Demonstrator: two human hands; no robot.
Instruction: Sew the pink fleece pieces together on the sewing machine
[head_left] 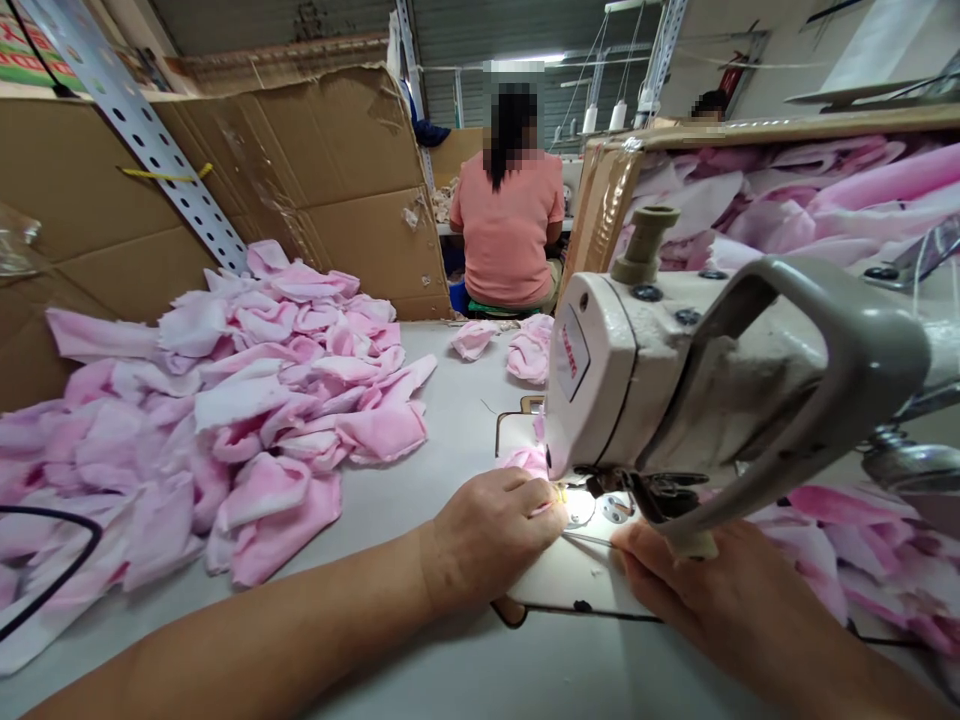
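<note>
A white sewing machine (675, 370) stands on the table (450, 420) in front of me. My left hand (491, 535) rests on the table with its fingers closed, pinching a small pink fabric piece (527, 461) at the lit needle area. My right hand (720, 595) lies just right of the needle, under the machine's arm, fingers curled; whether it holds anything is hidden.
A big heap of pink fabric pieces (225, 420) covers the table's left side, with two small bundles (525, 350) farther back. Cardboard walls (330, 190) stand behind. More pink fabric (862, 560) lies at right. A person in a pink shirt (508, 235) sits beyond, back turned.
</note>
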